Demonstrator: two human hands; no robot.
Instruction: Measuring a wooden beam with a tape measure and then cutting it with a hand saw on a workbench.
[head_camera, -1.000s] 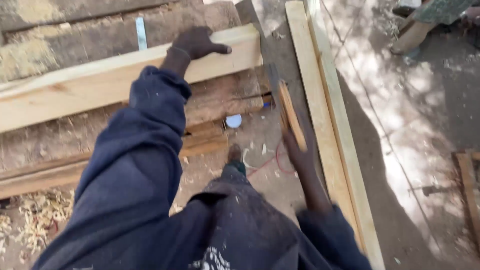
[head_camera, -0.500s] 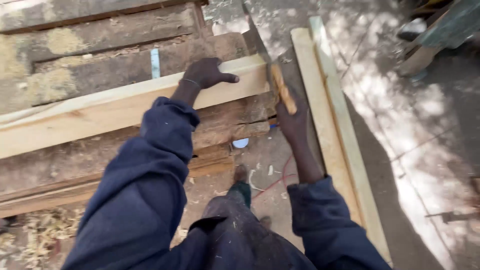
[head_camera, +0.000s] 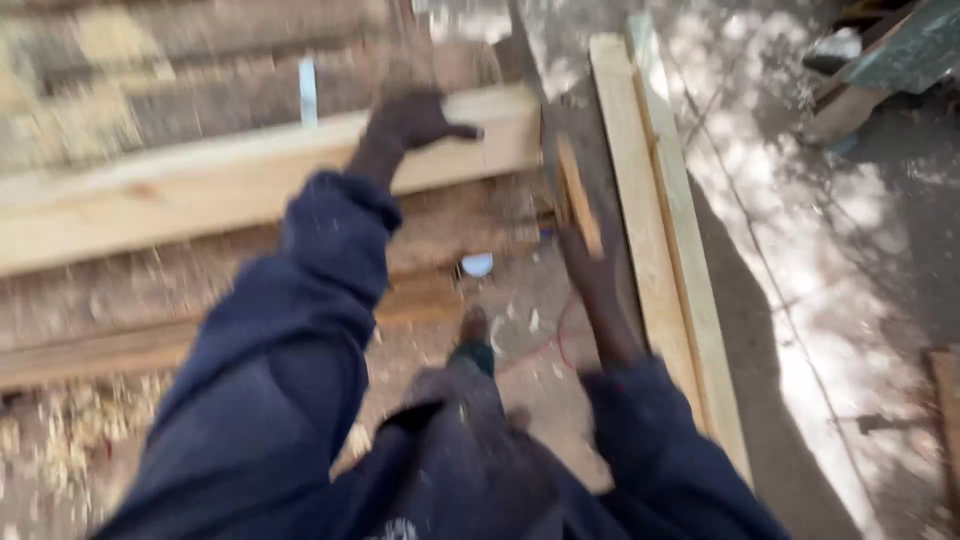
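pretty blurry shot, looking down past dark blue sleeves and dark trousers, with one shoe (head_camera: 474, 327) on a dirt floor littered with wood shavings (head_camera: 60, 440). the right hand (head_camera: 590, 265) is down low, fist wrapped around the wooden handle of a hammer (head_camera: 575, 190) that points up and away, right next to two long pale planks (head_camera: 660, 240) lying side by side along the ground. can't make out the hammer's head in the blur. a bit further out the left hand (head_camera: 415, 118) is flat on top of a pale wooden beam (head_camera: 200, 195), fingers loose and thumb stuck out to the side, pressing on it rather than gripping. that beam runs across a stack of rougher, darker timber (head_camera: 180, 60). there's a small white round thing (head_camera: 477, 264) on the floor under the stack, can't tell what it is.
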